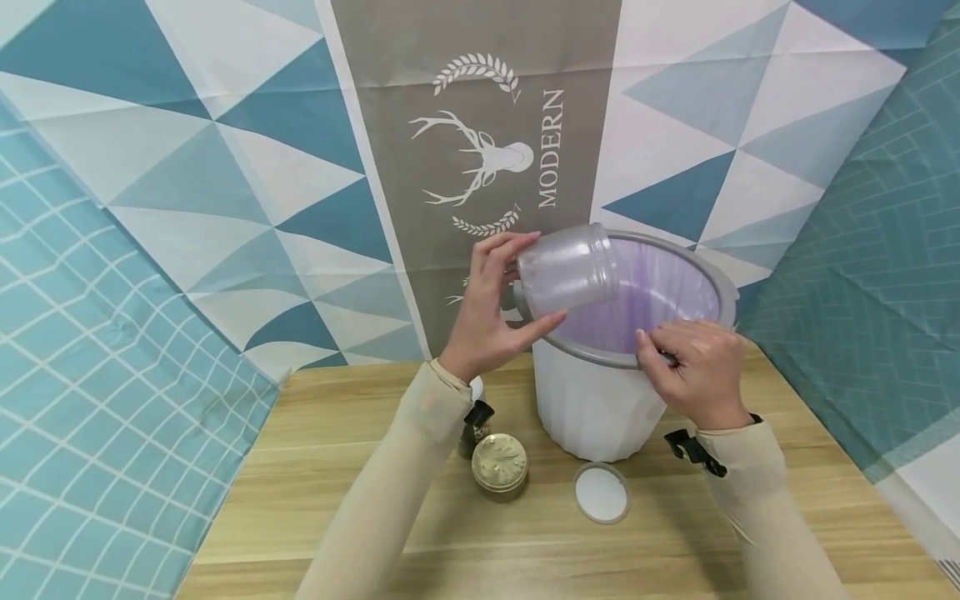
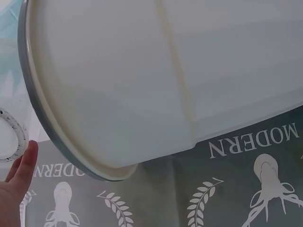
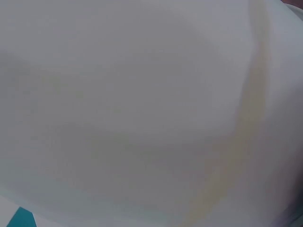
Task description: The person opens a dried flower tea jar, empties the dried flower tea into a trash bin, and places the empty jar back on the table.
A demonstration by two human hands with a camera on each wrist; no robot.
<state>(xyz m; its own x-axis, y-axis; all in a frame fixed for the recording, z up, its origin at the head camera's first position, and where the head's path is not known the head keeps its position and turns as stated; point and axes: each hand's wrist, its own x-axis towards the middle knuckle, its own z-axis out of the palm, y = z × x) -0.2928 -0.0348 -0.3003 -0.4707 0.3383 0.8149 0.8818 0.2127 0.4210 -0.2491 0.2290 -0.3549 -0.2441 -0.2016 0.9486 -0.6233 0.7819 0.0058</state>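
Observation:
My left hand (image 1: 491, 308) holds a clear plastic jar (image 1: 566, 267) on its side, thumb below and fingers above. The jar's threaded mouth points right, over the opening of a white trash bin (image 1: 600, 408) with a grey rim and a purplish liner inside. In the left wrist view, the bin's wall (image 2: 118, 85) fills much of the frame, with the jar (image 2: 10, 137) at the left edge. My right hand (image 1: 697, 371) grips the bin's front right rim with curled fingers. The right wrist view shows mostly the pale bin wall (image 3: 142, 104); that hand's fingers are hidden there.
On the wooden table (image 1: 525, 554), a round gold-topped container (image 1: 500, 462) stands before the bin. A white disc-shaped lid (image 1: 602, 493) with a grey edge lies to its right. My left wrist partly covers another small container (image 1: 470, 435). Patterned cloth (image 1: 480, 100) hangs behind.

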